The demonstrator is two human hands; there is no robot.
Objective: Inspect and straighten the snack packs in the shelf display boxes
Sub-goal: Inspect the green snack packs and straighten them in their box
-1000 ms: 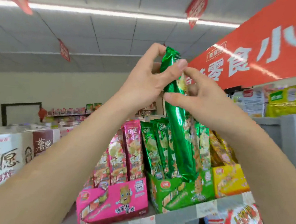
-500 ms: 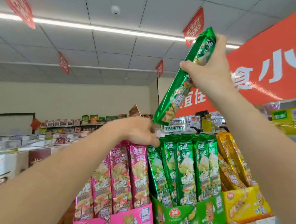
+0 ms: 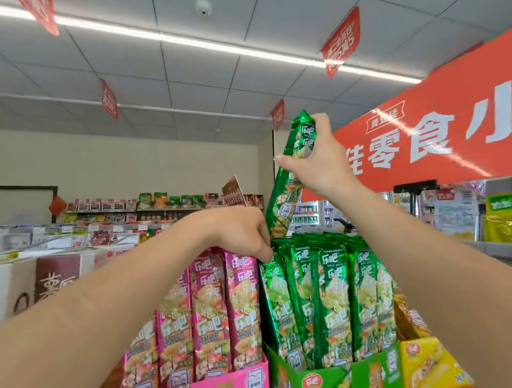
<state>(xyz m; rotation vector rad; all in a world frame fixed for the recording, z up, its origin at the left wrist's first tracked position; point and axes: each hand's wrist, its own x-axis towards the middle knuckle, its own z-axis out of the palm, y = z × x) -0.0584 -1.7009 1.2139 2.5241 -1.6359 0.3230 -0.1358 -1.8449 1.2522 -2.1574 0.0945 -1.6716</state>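
Reinsertion looks to be the step in hand. The right hand [image 3: 320, 165] is closed round the upper part of the raised green pack [image 3: 290, 184], thumb across the near side and fingers wrapped behind. The long foil sleeve therefore hangs nearly upright, its top leaning toward one o'clock. Gripping near the top leaves the lower end free to point downward, which suits feeding it into a slot from above. That lower end hangs just above the back row of green packs [image 3: 330, 290], at about eleven o'clock of the green display box [image 3: 356, 382], and is not yet in among them.

The left hand [image 3: 240, 232] sits on the pack tops where the pink packs [image 3: 217, 300] meet the green ones. Its knuckles are up and its fingers curl down and away, with the thumb tip touching the leftmost green pack. I cannot tell whether the hidden fingers pinch anything. From its position, it probably presses the row aside to open a gap, or steadies the raised pack's lower end.

The pink display box [image 3: 235, 386] stands right against the green one at nine o'clock, and a yellow display box [image 3: 430, 366] stands at three o'clock. The boxed green packs stand upright and close together, labels forward. The next move calls for a straight descent, so the foil neither snags nor tips its neighbours.
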